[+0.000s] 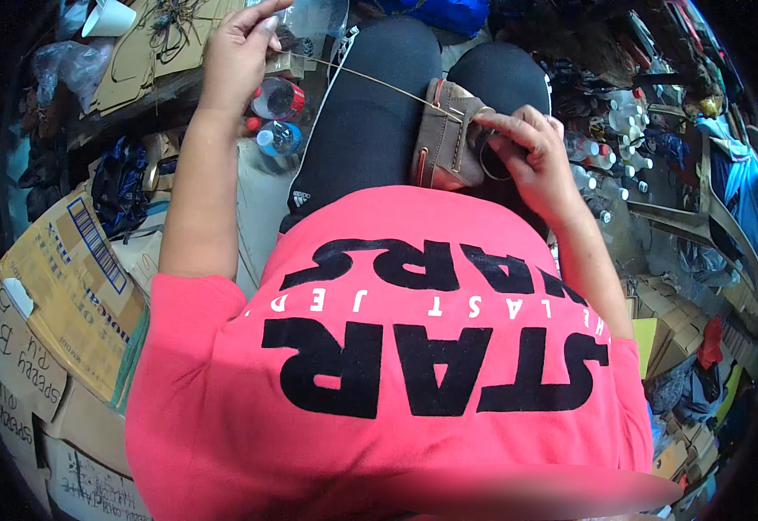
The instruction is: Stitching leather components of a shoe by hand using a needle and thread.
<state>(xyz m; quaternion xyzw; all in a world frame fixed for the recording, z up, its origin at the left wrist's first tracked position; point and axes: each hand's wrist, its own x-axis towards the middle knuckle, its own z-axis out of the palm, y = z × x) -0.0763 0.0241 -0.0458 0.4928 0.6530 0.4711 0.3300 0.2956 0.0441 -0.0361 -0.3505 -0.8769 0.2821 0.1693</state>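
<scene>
A brown leather shoe upper (437, 143) with pale stitching and reddish trim rests between my knees, against my dark trousers. From it a thin tan thread (363, 74) runs taut up and left. My left hand (238, 52) is raised beyond my left thigh, its fingers pinched on the thread's far end. Close against the upper's right side, my right hand (531, 156) has thumb and forefinger closed at the leather edge where the thread comes out. A thin loop (485, 161) hangs under those fingers; whether it is more thread I cannot tell.
Plastic bottles (278, 100) lie beside my left thigh, below some flat cardboard (140, 65). A white cup (110, 17) stands at the far left. Cardboard boxes (75, 269) are stacked on the left. Several more bottles (626, 122) crowd the right, near a blue cloth (735, 191).
</scene>
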